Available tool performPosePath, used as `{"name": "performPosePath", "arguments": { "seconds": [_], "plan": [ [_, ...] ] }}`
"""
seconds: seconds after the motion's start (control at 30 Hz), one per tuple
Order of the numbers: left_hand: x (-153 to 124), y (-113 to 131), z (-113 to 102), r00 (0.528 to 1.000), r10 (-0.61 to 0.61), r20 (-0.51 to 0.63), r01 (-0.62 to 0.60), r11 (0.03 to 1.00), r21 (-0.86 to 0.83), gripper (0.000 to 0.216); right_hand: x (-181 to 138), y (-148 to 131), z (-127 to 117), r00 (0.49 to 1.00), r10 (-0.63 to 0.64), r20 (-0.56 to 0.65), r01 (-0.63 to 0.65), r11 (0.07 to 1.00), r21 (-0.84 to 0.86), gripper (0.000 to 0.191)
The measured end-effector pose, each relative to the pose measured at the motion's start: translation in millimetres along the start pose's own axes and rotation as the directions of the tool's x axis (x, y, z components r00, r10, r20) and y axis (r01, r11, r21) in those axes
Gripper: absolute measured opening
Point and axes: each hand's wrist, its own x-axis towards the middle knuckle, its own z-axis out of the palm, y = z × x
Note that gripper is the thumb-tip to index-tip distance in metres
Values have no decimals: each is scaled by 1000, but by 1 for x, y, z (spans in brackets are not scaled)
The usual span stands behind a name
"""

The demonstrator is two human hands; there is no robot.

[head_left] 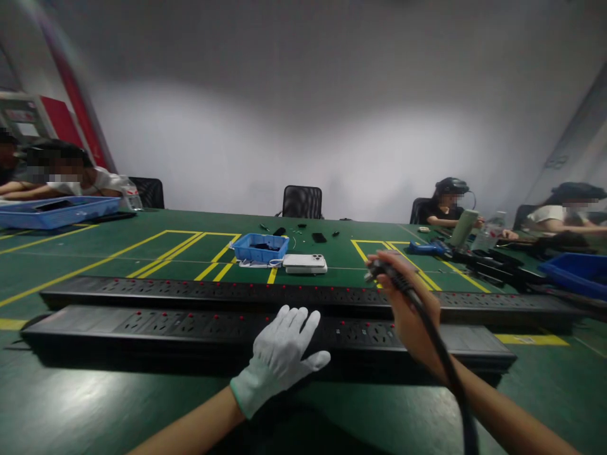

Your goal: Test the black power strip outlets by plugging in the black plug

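Note:
My left hand (pixel 281 355), in a white glove, lies flat with fingers spread on the near long black power strip (pixel 190 325). My bare right hand (pixel 408 303) is closed around a black plug with a thick black cable (pixel 441 360) that runs back along my forearm. It holds the plug above the far power strip (pixel 213 292), to the right of centre. Both strips lie side by side across the green table (pixel 95 404).
Beyond the strips sit a small blue tray (pixel 260 247), a white phone (pixel 305 262) and small dark parts. Large blue trays stand at far left (pixel 52 212) and far right (pixel 576 272). Other people sit at both table ends; empty chairs at the back.

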Motion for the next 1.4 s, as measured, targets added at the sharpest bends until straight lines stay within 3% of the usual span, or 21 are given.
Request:
{"name": "performPosePath", "arguments": {
  "seconds": [0.07, 0.13, 0.23, 0.4, 0.57, 0.8, 0.97, 1.07, 1.4],
  "plan": [
    [0, 0, 1, 999, 1, -33, -1, 1000, -12, 57, -11, 2, 11, 962, 8, 273, -3, 1000, -19, 29],
    [-1, 0, 1, 999, 5, -52, -7, 999, -35, 57, -28, 9, 23, 884, 37, 465, -25, 999, -32, 32],
    [-2, -1, 3, 998, 1, -57, -5, 998, -67, 59, -44, 17, 35, 801, 44, 597, -10, 998, -59, 32],
    [-2, -1, 6, 998, -13, -58, 9, 998, -56, 60, -30, 16, 43, 772, -34, 634, 162, 976, -145, 30],
    [-3, -1, 6, 999, -14, -49, 11, 998, -56, 62, -25, 15, 47, 721, -26, 693, 195, 967, -166, 32],
    [-2, 0, 8, 997, -38, -70, 31, 995, -91, 61, -60, 37, 52, 797, -76, 600, 222, 960, -172, 43],
    [5, 0, 5, 992, -50, -116, 38, 994, -99, 55, -75, 41, 49, 761, -132, 635, 315, 931, -183, 57],
    [6, 0, 5, 993, -33, -114, 22, 995, -97, 54, -79, 42, 48, 767, -159, 622, 347, 917, -194, 59],
    [1, 1, 9, 995, -39, -90, 26, 990, -142, 54, -80, 42, 54, 797, -220, 562, 426, 865, -265, 46]
  ]
}}
